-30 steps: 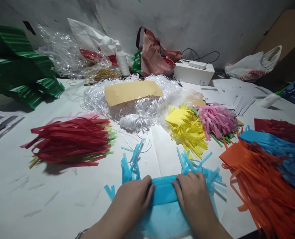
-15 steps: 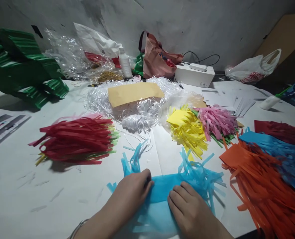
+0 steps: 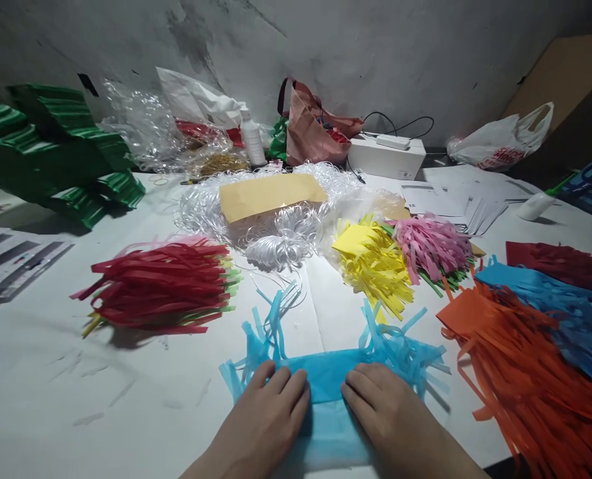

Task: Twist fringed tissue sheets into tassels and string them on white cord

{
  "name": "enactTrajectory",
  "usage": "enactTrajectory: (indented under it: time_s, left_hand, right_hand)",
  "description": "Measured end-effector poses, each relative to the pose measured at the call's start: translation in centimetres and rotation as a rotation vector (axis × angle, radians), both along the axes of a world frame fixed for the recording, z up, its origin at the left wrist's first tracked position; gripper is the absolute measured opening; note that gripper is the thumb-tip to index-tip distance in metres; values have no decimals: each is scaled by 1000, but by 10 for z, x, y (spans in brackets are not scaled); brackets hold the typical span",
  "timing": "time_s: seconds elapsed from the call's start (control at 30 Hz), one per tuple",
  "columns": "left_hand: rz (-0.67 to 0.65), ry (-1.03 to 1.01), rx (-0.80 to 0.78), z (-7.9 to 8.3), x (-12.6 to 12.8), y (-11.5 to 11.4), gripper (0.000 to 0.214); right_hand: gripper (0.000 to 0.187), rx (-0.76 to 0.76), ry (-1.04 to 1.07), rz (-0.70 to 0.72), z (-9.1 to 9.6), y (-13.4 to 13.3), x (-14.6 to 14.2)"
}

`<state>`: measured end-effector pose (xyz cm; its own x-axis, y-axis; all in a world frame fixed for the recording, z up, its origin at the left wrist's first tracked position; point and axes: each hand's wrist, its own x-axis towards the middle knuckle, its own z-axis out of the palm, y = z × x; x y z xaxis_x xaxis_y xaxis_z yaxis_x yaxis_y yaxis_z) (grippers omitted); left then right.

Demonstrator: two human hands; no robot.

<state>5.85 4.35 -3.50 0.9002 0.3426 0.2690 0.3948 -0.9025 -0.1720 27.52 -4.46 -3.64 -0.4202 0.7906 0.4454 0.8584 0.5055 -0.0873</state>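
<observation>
A sheet of light-blue tissue paper lies before me, its ends cut into fringe strips that spread left and right. The middle is a darker, uncut band, with a paler layer below it. My left hand rests palm down on the band's left part, fingers apart and lying on the paper. On the right part lies my right hand, its fingers stretched over the paper and slightly bent. Both thumbs are hidden beneath the hands.
Red fringe bundles lie to the left. Yellow, pink, orange and blue fringes lie right. Behind are white cord, a brown card, a bottle, a white box and a green zigzag piece.
My left hand has gone from a curled grip at the band's edge to lying flatter on it. The right hand stays almost in place. The view has shifted slightly.
</observation>
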Motion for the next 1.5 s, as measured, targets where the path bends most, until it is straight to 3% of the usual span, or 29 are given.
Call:
enactTrajectory:
  time_s: [0.13,0.23,0.37,0.43,0.57,0.7,0.8,0.93,1.1,1.23,1.37,1.5]
  left_hand:
    - [13,-89,-90,1,-3,0,10]
    - [68,-146,-180,3,1,-3,14]
    - [29,-225,-124,1,7,-3,32]
    - [2,-285,-87,1,8,-4,42]
    - [-101,-367,-49,-2,2,-7,35]
    - [-180,-382,-76,-8,-8,-11,34]
    - [-92,-435,-168,-13,-10,-14,34]
    - [97,-457,-327,-15,-6,-16,37]
    - [275,-309,-368,-5,-1,-12,35]
    - [330,-150,-345,4,1,-7,38]
    - [361,-63,-339,7,6,-5,38]
    - [353,-99,-311,1,8,-5,38]
  right_hand:
    - [22,43,-58,20,-6,1,2]
    - [22,26,80,-13,-3,4,3]
    - [17,-98,239,-46,7,4,2]
    - [16,-59,154,-53,7,4,0]
    - [29,103,-57,-59,-4,3,-4]
    - [38,143,-74,-1,-13,-6,1]
    - [37,143,17,-50,-15,-13,7]
    - [29,25,188,-246,-16,-10,7]
    - [23,-59,54,-360,-14,9,5]
    - [21,-114,-97,-385,-12,21,6]
    - [22,-182,-113,-427,-5,26,6]
    - [16,-18,24,-429,6,20,4]
